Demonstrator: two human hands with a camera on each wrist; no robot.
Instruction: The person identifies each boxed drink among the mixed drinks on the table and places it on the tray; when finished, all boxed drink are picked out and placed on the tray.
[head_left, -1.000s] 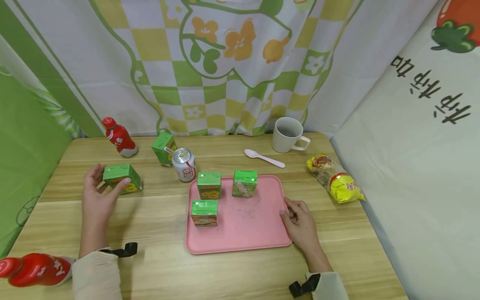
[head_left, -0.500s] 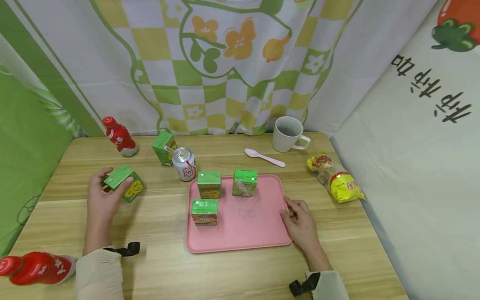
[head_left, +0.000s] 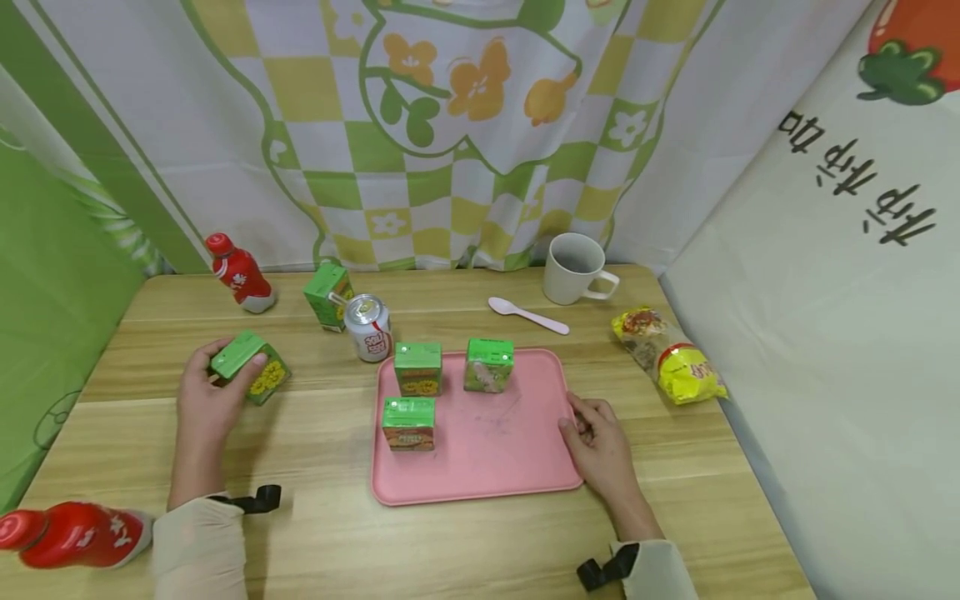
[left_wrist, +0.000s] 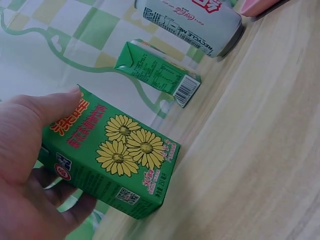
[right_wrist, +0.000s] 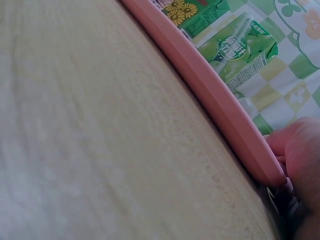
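My left hand grips a green drink carton at the table's left, thumb on one side and fingers on the other. Yellow flowers show on the carton's face in the left wrist view, where its lower end is near or on the wood. On the right, my right hand holds the right edge of a pink tray, fingers curled at the rim. Standing on the tray are two green cartons on its left, a flowered carton and a brown-fronted carton, and a light green carton further right.
Behind the tray's left corner stand a silver can and another green carton. Red bottles stand at back left and front left. A pink spoon, a mug and a yellow snack bag are at right.
The carton in my left hand has turned, so its flowered face points more to the right and front. That hand has shifted slightly right. My right hand and the tray have stayed put.
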